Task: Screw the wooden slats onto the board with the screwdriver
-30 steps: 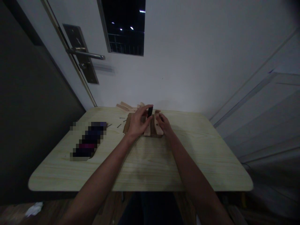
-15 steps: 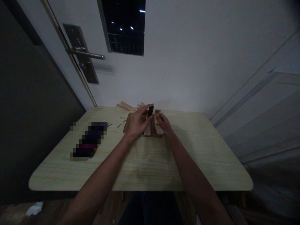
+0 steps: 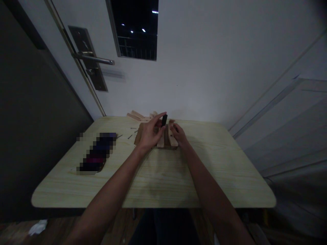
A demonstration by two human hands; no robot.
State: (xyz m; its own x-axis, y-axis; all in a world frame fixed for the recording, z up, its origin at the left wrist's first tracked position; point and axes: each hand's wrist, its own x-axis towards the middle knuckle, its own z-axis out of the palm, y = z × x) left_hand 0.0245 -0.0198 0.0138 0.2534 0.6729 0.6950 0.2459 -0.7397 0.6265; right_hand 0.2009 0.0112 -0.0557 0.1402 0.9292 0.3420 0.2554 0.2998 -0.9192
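Note:
My left hand (image 3: 149, 133) grips a short black upright piece (image 3: 164, 120), with the index finger over its top and the thumb low on its side; its kind cannot be made out. Under that thumb lies a pale wooden strip (image 3: 160, 142). My right hand (image 3: 180, 134) has its fingers closed on the right edge of a second, curved wooden strip (image 3: 172, 139) with dark holes. Both strips rest across a brown board (image 3: 138, 134), partly covered by my left hand. The lower end of the black piece is hidden.
More pale wooden pieces (image 3: 135, 116) lie at the table's back edge by the white door (image 3: 204, 68). Several screws or nails (image 3: 130, 136) are scattered left of the board. A dark, pixelated flat object (image 3: 98, 151) lies on the left of the table (image 3: 163, 183).
My left index finger has shifted slightly on top of the black piece. Otherwise the hands, strips and board look almost the same.

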